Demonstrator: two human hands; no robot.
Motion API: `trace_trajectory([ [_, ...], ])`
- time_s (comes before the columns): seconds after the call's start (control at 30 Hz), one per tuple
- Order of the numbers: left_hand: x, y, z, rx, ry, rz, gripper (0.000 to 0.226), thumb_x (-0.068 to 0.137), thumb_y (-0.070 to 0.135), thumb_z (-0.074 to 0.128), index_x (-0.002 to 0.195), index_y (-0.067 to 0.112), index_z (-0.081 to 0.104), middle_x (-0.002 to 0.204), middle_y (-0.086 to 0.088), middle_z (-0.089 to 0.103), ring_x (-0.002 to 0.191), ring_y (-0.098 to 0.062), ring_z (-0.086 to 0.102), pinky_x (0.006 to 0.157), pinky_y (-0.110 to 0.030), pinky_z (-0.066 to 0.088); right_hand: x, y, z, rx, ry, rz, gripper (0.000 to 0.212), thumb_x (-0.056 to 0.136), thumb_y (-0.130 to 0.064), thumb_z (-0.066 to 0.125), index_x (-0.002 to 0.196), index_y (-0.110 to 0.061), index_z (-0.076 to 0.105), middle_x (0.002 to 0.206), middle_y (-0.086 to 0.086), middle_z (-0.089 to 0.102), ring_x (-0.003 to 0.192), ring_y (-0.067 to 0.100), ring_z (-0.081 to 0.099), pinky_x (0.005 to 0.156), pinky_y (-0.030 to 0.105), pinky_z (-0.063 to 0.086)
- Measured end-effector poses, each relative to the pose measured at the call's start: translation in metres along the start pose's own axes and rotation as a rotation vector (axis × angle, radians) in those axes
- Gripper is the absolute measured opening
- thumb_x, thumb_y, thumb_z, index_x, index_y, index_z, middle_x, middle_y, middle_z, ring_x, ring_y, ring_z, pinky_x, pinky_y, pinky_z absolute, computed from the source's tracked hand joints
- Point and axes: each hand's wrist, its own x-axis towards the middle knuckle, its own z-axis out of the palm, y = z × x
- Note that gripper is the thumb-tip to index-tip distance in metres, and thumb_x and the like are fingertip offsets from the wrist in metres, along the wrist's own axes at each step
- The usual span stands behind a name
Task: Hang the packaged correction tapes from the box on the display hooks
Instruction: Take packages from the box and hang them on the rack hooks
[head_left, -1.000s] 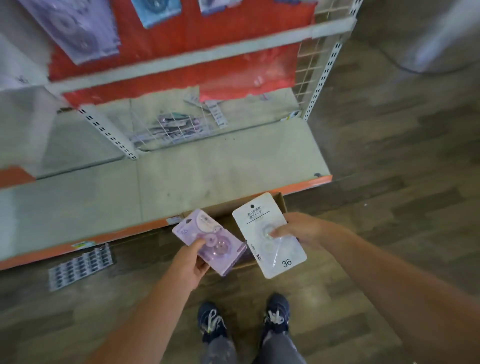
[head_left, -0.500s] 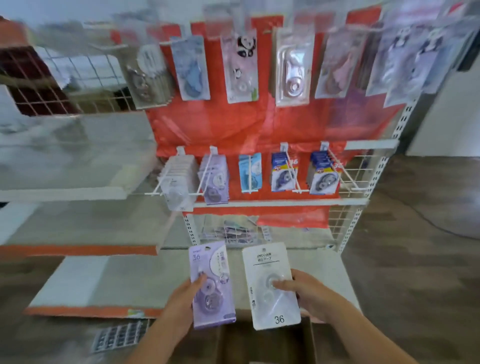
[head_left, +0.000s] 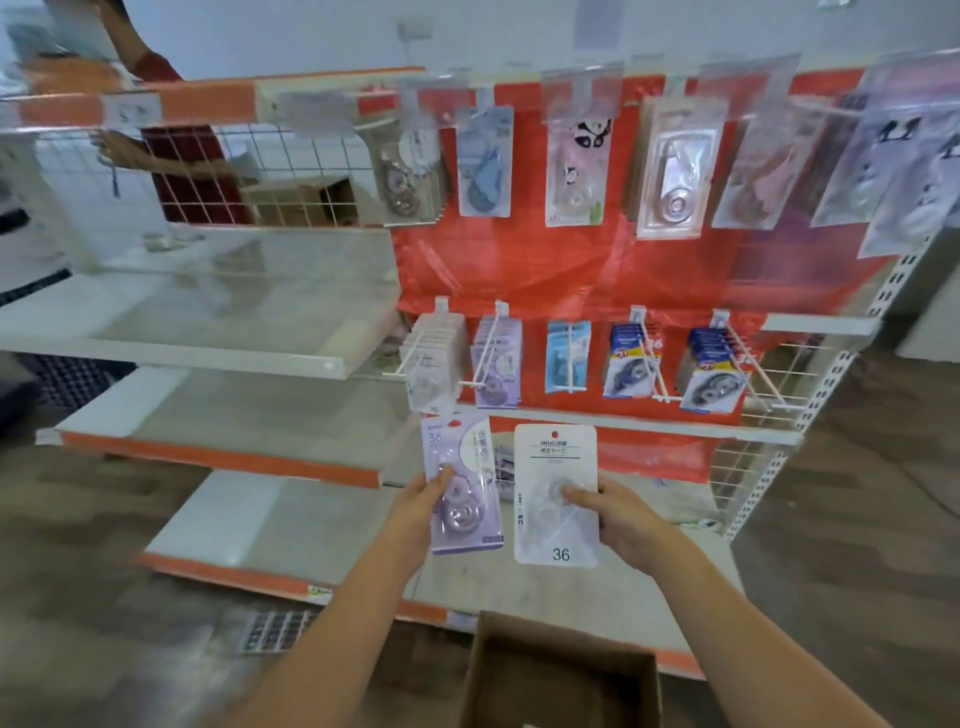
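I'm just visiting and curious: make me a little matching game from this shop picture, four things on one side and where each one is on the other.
Things:
1. purple pack
2. white pack
3. cardboard box
4. blue pack

Places:
A. on the floor, nearest the camera
B. held in the right hand
C. hanging on a lower-row hook
D. held in the left hand

Pairs: 1-D, 2-B, 3-A, 4-C
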Motion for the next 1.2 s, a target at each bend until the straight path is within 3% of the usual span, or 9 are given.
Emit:
trace_trajectory([
  [0.1, 0.015, 0.002, -0.002, 0.05, -0.02, -0.02, 0.016, 0.092, 0.02, 0.06, 0.104, 0.011, 0.065, 0.086, -0.002, 0.074, 0.082, -0.019, 0.068, 0.066, -0.028, 0.054, 0.013, 0.003, 0.006, 0.012, 0.013, 0.003, 0.017, 0.088, -0.01, 0.062, 0.105, -0.013, 0.065, 0.093, 0.002, 0.075, 0.082, 0.019, 0.071, 0.07, 0.031, 0.054],
  [0.27, 0.064, 0.0, -0.017, 0.194, -0.08, -0.011, 0.039, 0.086, 0.034, 0.067, 0.118, 0.011, 0.064, 0.11, -0.008, 0.071, 0.104, -0.027, 0.066, 0.097, -0.047, 0.05, 0.04, 0.014, 0.011, 0.04, 0.104, 0.038, 0.025, 0.087, -0.011, 0.064, 0.111, -0.005, 0.064, 0.103, 0.009, 0.073, 0.095, 0.028, 0.069, 0.075, 0.034, 0.055],
  [0.37, 0.102, -0.002, -0.019, 0.25, -0.116, -0.019, 0.044, 0.079, 0.043, 0.072, 0.115, 0.018, 0.065, 0.112, -0.003, 0.071, 0.107, -0.024, 0.065, 0.101, -0.048, 0.046, 0.06, 0.024, 0.015, 0.066, 0.154, 0.061, 0.025, 0.087, -0.011, 0.064, 0.11, -0.005, 0.064, 0.102, 0.01, 0.073, 0.092, 0.029, 0.07, 0.073, 0.035, 0.056],
  [0.53, 0.147, 0.008, -0.007, 0.295, -0.107, -0.01, 0.021, 0.091, 0.023, 0.063, 0.11, 0.014, 0.062, 0.109, -0.002, 0.067, 0.1, -0.018, 0.061, 0.088, -0.029, 0.043, 0.086, 0.045, 0.021, 0.12, 0.209, 0.103, 0.031, 0.083, -0.013, 0.067, 0.112, -0.003, 0.062, 0.103, 0.011, 0.073, 0.093, 0.03, 0.07, 0.075, 0.038, 0.056],
  [0.7, 0.182, 0.006, -0.001, 0.321, -0.136, 0.037, 0.028, 0.091, 0.028, 0.062, 0.112, 0.009, 0.062, 0.11, -0.01, 0.067, 0.105, -0.024, 0.062, 0.093, -0.035, 0.045, 0.101, 0.06, 0.025, 0.188, 0.244, 0.142, 0.041, 0.074, -0.016, 0.071, 0.11, -0.001, 0.062, 0.102, 0.015, 0.072, 0.094, 0.034, 0.069, 0.083, 0.046, 0.055],
  [0.83, 0.193, -0.003, -0.001, 0.332, -0.179, 0.06, 0.018, 0.091, 0.02, 0.062, 0.103, 0.006, 0.062, 0.093, -0.003, 0.067, 0.082, -0.009, 0.062, 0.068, -0.009, 0.045, 0.108, 0.069, 0.029, 0.174, 0.261, 0.166, 0.036, 0.079, -0.017, 0.071, 0.111, -0.005, 0.062, 0.101, 0.012, 0.073, 0.092, 0.032, 0.071, 0.082, 0.046, 0.056],
  [0.9, 0.197, -0.008, 0.001, 0.328, -0.17, 0.063, 0.013, 0.091, 0.014, 0.061, 0.102, 0.007, 0.062, 0.089, -0.001, 0.065, 0.078, -0.005, 0.059, 0.06, -0.002, 0.042, 0.11, 0.073, 0.031, 0.185, 0.267, 0.18, 0.03, 0.083, -0.015, 0.068, 0.111, -0.005, 0.062, 0.101, 0.012, 0.074, 0.091, 0.031, 0.071, 0.077, 0.043, 0.057],
  [1.07, 0.214, -0.008, 0.012, 0.353, -0.143, 0.066, 0.019, 0.093, 0.019, 0.06, 0.106, 0.005, 0.065, 0.091, -0.002, 0.066, 0.077, -0.004, 0.061, 0.06, -0.005, 0.043, 0.114, 0.084, 0.032, 0.187, 0.275, 0.209, 0.034, 0.083, -0.013, 0.068, 0.114, -0.002, 0.062, 0.105, 0.014, 0.072, 0.096, 0.034, 0.069, 0.091, 0.05, 0.052],
  [1.2, 0.243, 0.004, 0.03, 0.368, -0.084, 0.01, 0.028, 0.093, 0.025, 0.06, 0.112, 0.005, 0.063, 0.102, -0.008, 0.064, 0.092, -0.022, 0.059, 0.073, -0.025, 0.042, 0.12, 0.092, 0.031, 0.185, 0.29, 0.21, 0.04, 0.077, -0.016, 0.072, 0.114, -0.002, 0.063, 0.106, 0.015, 0.072, 0.097, 0.035, 0.069, 0.094, 0.052, 0.05],
])
